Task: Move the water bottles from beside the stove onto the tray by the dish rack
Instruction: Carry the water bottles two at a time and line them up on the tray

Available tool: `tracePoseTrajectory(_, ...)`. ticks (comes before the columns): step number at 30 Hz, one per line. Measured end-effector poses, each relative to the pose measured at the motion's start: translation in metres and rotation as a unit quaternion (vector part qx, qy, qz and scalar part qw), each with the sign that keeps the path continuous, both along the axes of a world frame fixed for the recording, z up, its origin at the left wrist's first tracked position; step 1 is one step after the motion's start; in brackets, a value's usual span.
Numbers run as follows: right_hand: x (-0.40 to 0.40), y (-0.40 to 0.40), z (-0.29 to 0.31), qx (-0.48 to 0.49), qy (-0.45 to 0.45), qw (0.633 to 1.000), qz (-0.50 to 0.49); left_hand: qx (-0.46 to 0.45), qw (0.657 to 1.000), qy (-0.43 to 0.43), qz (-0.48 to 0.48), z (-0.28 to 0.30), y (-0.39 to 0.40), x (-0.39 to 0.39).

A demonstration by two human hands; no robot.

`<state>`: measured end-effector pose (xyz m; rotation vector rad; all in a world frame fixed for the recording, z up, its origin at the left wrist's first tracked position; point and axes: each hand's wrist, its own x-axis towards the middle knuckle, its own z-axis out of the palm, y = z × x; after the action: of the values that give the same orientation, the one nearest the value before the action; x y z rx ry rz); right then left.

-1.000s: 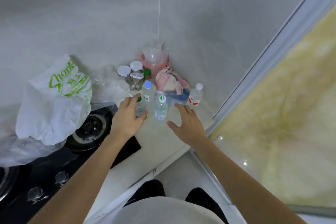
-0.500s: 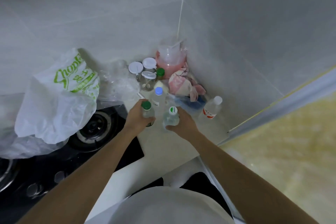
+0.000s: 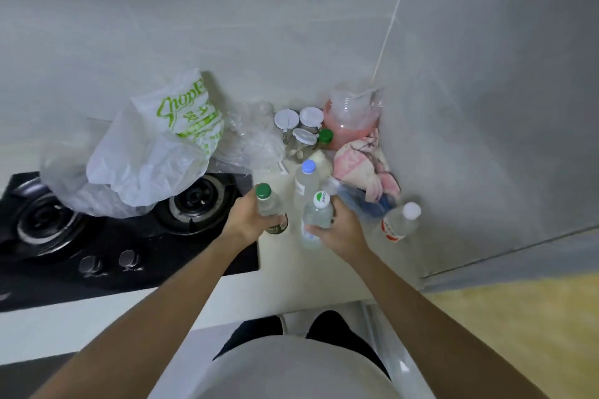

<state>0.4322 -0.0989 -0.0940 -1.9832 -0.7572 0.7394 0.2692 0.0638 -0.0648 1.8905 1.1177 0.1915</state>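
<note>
Several clear water bottles stand on the pale counter [image 3: 282,272] right of the black stove [image 3: 107,233]. My left hand [image 3: 251,220] grips the green-capped bottle [image 3: 268,204] around its body. My right hand [image 3: 340,228] wraps the bottle with the white, green-leaf cap [image 3: 317,214]. A blue-capped bottle [image 3: 306,180] stands just behind these two, untouched. A white-capped bottle with a red label [image 3: 400,223] leans near the right wall. No tray or dish rack is in view.
A white shopping bag [image 3: 152,152] lies over the stove's burners. In the corner stand lidded glass jars [image 3: 301,136], a pink jug [image 3: 351,120], a pink cloth [image 3: 363,162] and clear plastic wrap [image 3: 256,139]. Tiled walls close in behind and at right.
My right hand went from hovering open to gripping the white-capped bottle. My left hand kept its hold on the green-capped bottle. The view swung left, showing more of the stove.
</note>
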Motion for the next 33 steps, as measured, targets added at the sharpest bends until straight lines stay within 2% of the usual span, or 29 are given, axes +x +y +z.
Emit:
tracePoseTrajectory(5,-0.004,0.005,0.04,0.046,0.035,0.994,0.09,-0.02,0.994,-0.062,0.09,0.049,-0.034,-0.062)
tracePoseTrajectory(8,-0.025,0.011,0.057,0.064,0.049,0.983,0.165,0.006,0.984,-0.089,0.156,0.076,-0.061,-0.108)
tracePoseTrajectory(12,-0.08,0.02,0.078,0.079,0.086,0.958,0.264,0.021,0.964,-0.115,0.237,0.093,-0.103,-0.176)
tracePoseTrajectory(17,-0.184,0.036,0.107,0.091,0.131,0.907,0.389,0.057,0.923,-0.14,0.355,0.111,-0.156,-0.274)
tracePoseTrajectory(20,-0.26,0.042,0.122,0.09,0.138,0.871,0.463,0.073,0.883,-0.169,0.431,0.122,-0.189,-0.34)
tracePoseTrajectory(26,-0.439,0.032,0.148,0.088,0.138,0.795,0.585,0.101,0.774,-0.241,0.577,0.136,-0.255,-0.485)
tracePoseTrajectory(33,-0.657,-0.007,0.171,0.092,0.189,0.701,0.682,0.139,0.69,-0.244,0.667,0.156,-0.331,-0.666)
